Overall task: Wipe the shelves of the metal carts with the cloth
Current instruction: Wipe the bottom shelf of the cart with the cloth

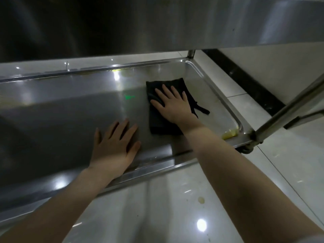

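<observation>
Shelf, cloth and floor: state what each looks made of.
Shelf: likely stainless steel, brushed and glossy; it mirrors the lights. Cloth: dark soft fabric, matte; it lies folded under the right hand, a loose strip trailing. Floor: seemingly polished tile, pale, with visible joints and glare spots.

You see one left hand [114, 148], one right hand [173, 106], one cloth [157, 124], one lower shelf [70, 111], one upper shelf [175, 23], two yellow scraps [229, 134] [201, 200].

You've got no readable text, labels, brands or numbers here; green mark [129, 97] on the lower shelf [70, 111] is a blur; no legible characters.
</observation>
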Available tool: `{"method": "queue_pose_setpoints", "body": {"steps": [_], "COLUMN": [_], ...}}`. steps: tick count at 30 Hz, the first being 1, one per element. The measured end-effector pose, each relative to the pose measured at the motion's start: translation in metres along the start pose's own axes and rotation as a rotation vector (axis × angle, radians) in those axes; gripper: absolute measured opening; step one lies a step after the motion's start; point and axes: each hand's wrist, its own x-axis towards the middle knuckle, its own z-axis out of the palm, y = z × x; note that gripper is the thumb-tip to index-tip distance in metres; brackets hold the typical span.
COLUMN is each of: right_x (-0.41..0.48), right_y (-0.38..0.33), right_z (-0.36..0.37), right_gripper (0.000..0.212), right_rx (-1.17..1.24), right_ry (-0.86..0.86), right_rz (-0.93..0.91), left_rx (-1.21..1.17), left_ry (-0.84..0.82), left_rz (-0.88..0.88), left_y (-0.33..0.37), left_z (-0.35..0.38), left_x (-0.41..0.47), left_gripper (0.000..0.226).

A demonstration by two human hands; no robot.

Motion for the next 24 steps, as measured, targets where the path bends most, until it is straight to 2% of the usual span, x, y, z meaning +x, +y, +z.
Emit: {"method": "queue_pose_setpoints", "body": {"steps": [3,8,12,18,21,24], "right_x": [-0.050,-0.156,-0.124,-0.010,-0.021,-0.083], "right_y": [0.001,0.021,0.017,0.033,0.032,0.042], "right_z": [-0.002,-0.017,-0.016,-0.011,-0.011,-0.009], "right_gripper": [0.062,0.067,0.073,0.071,0.067,0.065], "right_rx": [-0.005,-0.014,-0.043,-0.002,0.006,-0.008], "right_ry": [0.025,0.012,0.065,-0.029,-0.007,0.019], "right_rz": [-0.059,-0.129,-0.029,0.028,-0.007,-0.044], "left_rx": [-0.031,-0.036,-0.023,0.007,-0.029,-0.028], "left_ry": [0.023,0.031,0.007,-0.022,-0.039,-0.042], "left_rz": [-0.020,-0.167,-0.151,-0.128,-0.142,-0.141], "left_y": [0.000,0.035,0.048,0.044,0.042,0.040], "left_z": [-0.003,-0.003,0.014,0.014,0.011,0.012], "left_x": [-0.003,0.011,0.011,0.016,0.015,0.012], "left_gripper": [0.068,0.066,0.066,0.064,0.063,0.061]}}
